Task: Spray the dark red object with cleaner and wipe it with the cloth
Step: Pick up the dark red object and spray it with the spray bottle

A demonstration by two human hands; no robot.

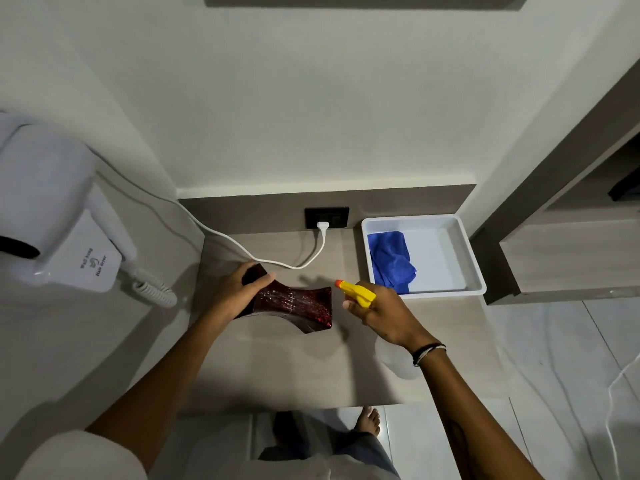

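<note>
Nearby, dryer point(52, 216) label (readable): "Hair dryer".

Two hands are in view: the left hand point(239, 291) and the right hand point(384, 318). There is one dark red object point(294, 304) at the centre of the frame, and one spray bottle point(356, 292) with a yellow head just right of it. One white tray point(474, 268) sits at right of centre, with one blue cloth point(389, 259) in it. One wall-hung hair dryer point(55, 216) fills the left edge. One wall socket point(327, 216) carries one white plug point(322, 226). One bare foot point(369, 419) shows at the bottom.
</note>
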